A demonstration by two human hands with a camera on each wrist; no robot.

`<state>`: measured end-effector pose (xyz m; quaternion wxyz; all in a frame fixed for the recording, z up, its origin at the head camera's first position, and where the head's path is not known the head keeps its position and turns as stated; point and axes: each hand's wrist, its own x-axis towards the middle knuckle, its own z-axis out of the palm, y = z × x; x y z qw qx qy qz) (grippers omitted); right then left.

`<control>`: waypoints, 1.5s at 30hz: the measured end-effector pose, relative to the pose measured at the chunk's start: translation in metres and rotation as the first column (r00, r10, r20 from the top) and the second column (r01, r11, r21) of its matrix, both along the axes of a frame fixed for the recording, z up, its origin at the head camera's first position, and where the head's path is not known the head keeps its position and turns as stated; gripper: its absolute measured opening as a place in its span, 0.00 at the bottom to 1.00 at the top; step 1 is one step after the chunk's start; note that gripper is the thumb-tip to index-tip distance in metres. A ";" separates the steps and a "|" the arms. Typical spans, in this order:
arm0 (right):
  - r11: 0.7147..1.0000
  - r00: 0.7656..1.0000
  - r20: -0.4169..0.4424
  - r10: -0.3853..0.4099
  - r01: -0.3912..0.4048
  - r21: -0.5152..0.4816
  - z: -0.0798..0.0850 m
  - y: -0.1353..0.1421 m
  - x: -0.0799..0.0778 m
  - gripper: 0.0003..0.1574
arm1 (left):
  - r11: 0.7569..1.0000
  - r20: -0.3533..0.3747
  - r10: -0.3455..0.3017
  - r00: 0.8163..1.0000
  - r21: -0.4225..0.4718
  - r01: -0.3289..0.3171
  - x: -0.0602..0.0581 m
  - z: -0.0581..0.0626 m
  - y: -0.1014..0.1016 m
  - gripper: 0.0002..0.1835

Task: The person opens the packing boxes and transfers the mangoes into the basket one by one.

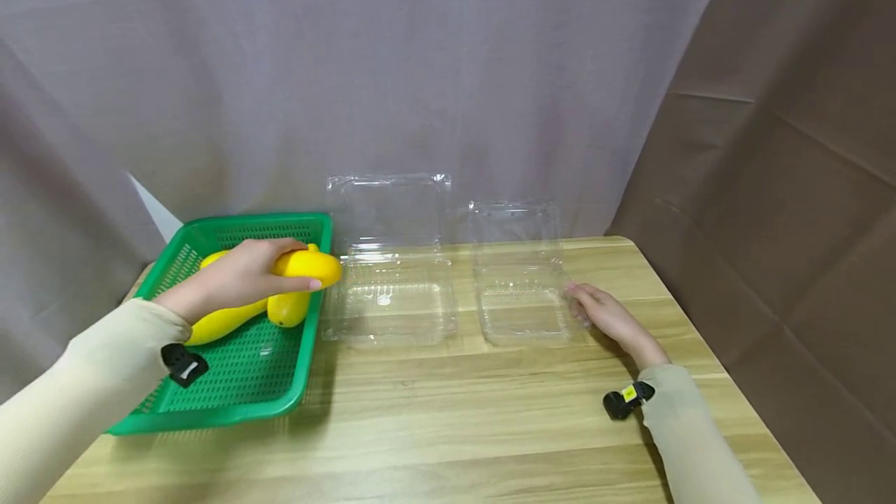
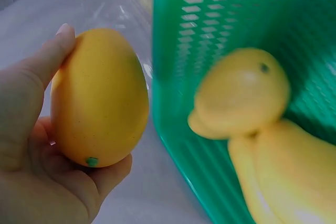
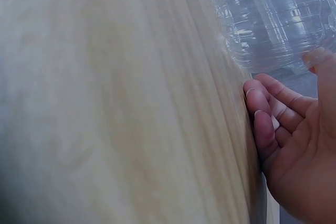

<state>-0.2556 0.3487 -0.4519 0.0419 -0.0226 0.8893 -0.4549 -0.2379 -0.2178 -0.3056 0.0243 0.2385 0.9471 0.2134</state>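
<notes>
My left hand (image 1: pixel 241 274) grips a yellow mango (image 1: pixel 313 265) above the right wall of the green basket (image 1: pixel 302 387). In the left wrist view, thumb and fingers curl round the mango (image 2: pixel 100 98), and a small green stem spot shows at its lower end. Another mango-like fruit (image 1: pixel 287 309) and longer yellow pieces (image 1: pixel 227 323) lie in the basket, partly hidden by the hand. On the right, my right hand (image 1: pixel 609 321) pinches the right edge of the smaller clear plastic clamshell box (image 1: pixel 525 325), which stands with its lid raised.
Left of the smaller box stands a larger clear clamshell box (image 1: pixel 395 313), its lid upright too. Both are on a wood-grain table (image 1: pixel 448 418). A grey curtain (image 1: pixel 420 61) hangs behind, and a brown cloth (image 1: pixel 784 177) borders the right side.
</notes>
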 end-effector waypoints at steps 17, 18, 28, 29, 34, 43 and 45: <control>1.000 1.000 0.009 0.010 -0.011 0.028 0.004 0.000 0.003 0.35 | 0.998 -0.009 0.058 0.998 -0.034 -0.059 0.025 -0.031 -0.066 0.30; 0.999 1.000 0.005 0.013 -0.013 0.032 0.004 0.001 0.003 0.35 | 0.998 -0.001 0.050 0.999 -0.030 -0.050 0.025 -0.034 -0.067 0.29; 0.999 1.000 0.009 0.017 -0.017 0.027 0.003 0.000 0.003 0.31 | 0.998 0.063 -0.063 0.996 -0.006 0.064 0.026 -0.059 -0.073 0.30; 0.999 1.000 0.008 0.019 -0.020 0.026 0.003 0.000 0.003 0.31 | 0.997 0.073 -0.072 0.995 -0.009 0.073 0.026 -0.061 -0.073 0.30; 1.000 1.000 0.008 0.022 -0.022 0.013 0.002 0.000 0.002 0.30 | 0.993 0.108 -0.103 0.989 -0.044 0.108 0.028 -0.067 -0.074 0.31; 1.000 1.000 0.007 0.013 -0.014 0.011 0.003 -0.002 0.004 0.29 | 0.985 0.151 -0.155 0.976 -0.057 0.165 0.032 -0.083 -0.076 0.30; 1.000 1.000 0.005 0.013 -0.013 0.017 0.004 -0.002 0.004 0.29 | 0.984 0.139 -0.154 0.978 -0.070 0.165 0.033 -0.087 -0.076 0.30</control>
